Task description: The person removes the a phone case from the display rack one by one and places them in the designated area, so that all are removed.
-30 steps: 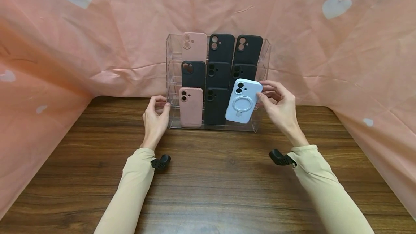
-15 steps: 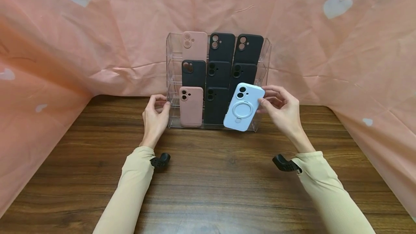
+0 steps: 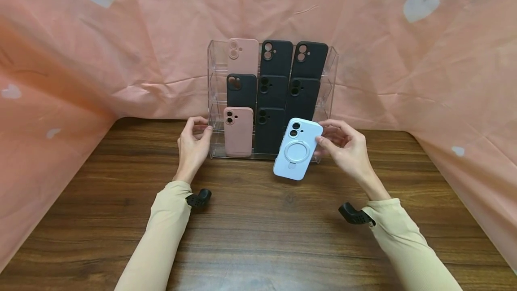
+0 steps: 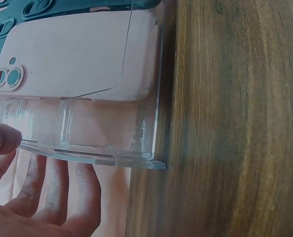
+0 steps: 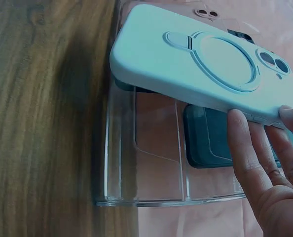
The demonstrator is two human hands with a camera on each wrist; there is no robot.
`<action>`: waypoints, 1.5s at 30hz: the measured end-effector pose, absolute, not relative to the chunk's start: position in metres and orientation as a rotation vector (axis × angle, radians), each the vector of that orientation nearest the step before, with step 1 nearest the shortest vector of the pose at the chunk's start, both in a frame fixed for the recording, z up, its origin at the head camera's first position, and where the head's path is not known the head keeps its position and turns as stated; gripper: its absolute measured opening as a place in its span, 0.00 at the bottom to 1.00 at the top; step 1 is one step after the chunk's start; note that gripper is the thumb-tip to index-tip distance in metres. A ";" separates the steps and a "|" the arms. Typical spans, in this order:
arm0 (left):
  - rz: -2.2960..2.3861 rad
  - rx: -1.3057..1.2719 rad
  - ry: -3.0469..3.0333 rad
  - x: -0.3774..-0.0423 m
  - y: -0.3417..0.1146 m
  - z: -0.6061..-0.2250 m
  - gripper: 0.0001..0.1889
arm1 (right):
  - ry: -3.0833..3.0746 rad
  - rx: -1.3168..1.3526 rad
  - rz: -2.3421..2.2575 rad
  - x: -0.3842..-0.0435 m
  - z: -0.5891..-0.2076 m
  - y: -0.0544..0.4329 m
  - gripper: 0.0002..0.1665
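Note:
A light blue phone case (image 3: 297, 149) with a ring on its back is held in my right hand (image 3: 343, 149), thumb on its right edge and fingers behind. It tilts in front of the lower right of a clear acrylic display stand (image 5: 151, 201). My left hand (image 3: 194, 145) grips the stand's left side wall, the thumb in front and the fingers on the outer side, as the left wrist view shows. In the stand's bottom row are a pink phone case (image 3: 238, 131) and a black phone case (image 3: 269, 131).
Higher rows of the stand hold another pink case (image 3: 243, 55) and several black cases (image 3: 313, 57). The stand is on a brown wooden table (image 3: 258, 228), with a pink cloth (image 3: 169, 48) patterned with white hearts behind and at both sides.
My right hand has drawn the light blue case down and toward me, away from the stand's lower right. The left hand stays on the stand's side.

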State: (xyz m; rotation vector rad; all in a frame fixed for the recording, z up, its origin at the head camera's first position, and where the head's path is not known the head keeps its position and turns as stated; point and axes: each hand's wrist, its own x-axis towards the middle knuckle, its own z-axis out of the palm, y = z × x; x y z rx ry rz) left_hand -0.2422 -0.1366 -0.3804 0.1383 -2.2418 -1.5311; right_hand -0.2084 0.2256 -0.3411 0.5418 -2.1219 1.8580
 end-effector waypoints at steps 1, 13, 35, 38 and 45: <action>-1.535 0.139 -2.244 -0.242 -0.137 -0.380 0.10 | -2.113 0.547 1.886 -0.208 -0.342 0.225 0.23; -1.529 0.131 -2.249 -0.243 -0.138 -0.381 0.10 | -2.152 0.596 1.984 -0.202 -0.351 0.218 0.24; -1.531 0.156 -2.239 -0.244 -0.137 -0.381 0.09 | -2.310 0.651 2.074 -0.195 -0.363 0.190 0.24; -1.540 0.162 -2.239 -0.244 -0.137 -0.380 0.09 | -2.327 0.646 2.108 -0.195 -0.365 0.185 0.24; -1.521 0.193 -2.226 -0.245 -0.135 -0.380 0.09 | -2.359 0.665 2.153 -0.193 -0.370 0.170 0.23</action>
